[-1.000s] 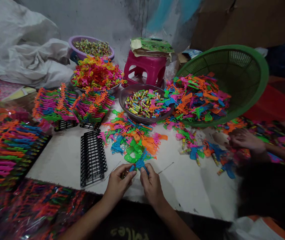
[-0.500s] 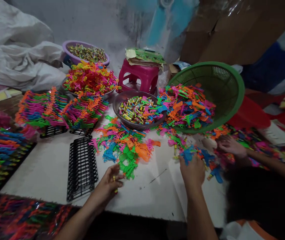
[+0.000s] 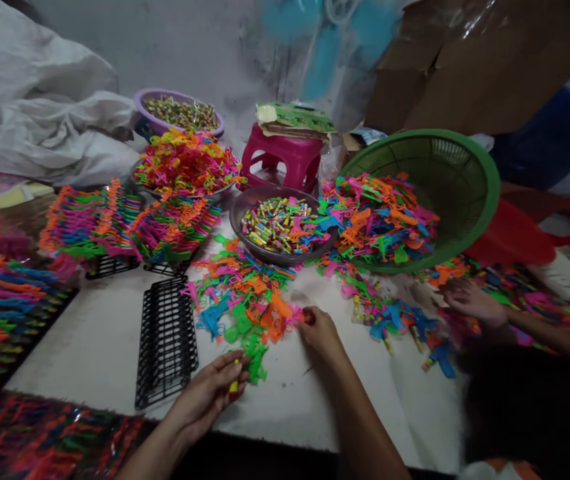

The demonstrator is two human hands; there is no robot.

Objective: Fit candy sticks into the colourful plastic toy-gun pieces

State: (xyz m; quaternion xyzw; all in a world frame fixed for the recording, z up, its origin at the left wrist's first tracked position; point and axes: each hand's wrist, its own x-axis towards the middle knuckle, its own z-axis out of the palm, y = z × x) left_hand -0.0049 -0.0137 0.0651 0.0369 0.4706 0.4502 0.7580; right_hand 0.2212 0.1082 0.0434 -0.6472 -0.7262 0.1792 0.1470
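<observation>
Rack [image 3: 166, 345] beside toy pile [image 3: 245, 307]

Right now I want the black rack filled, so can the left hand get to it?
Probably yes: the left hand lies just right of the black rack, with only bare white table between them.

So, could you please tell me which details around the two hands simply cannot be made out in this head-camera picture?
- Head view: the small yellow wrapped stick in the left hand is too small to read.
- The right hand touches the heap of bright plastic toy pieces; its fingers hide what it pinches.
- The co-worker's hand is blurred and hides what is under it.
- The black wire rack is too dark to tell what it holds.
</observation>
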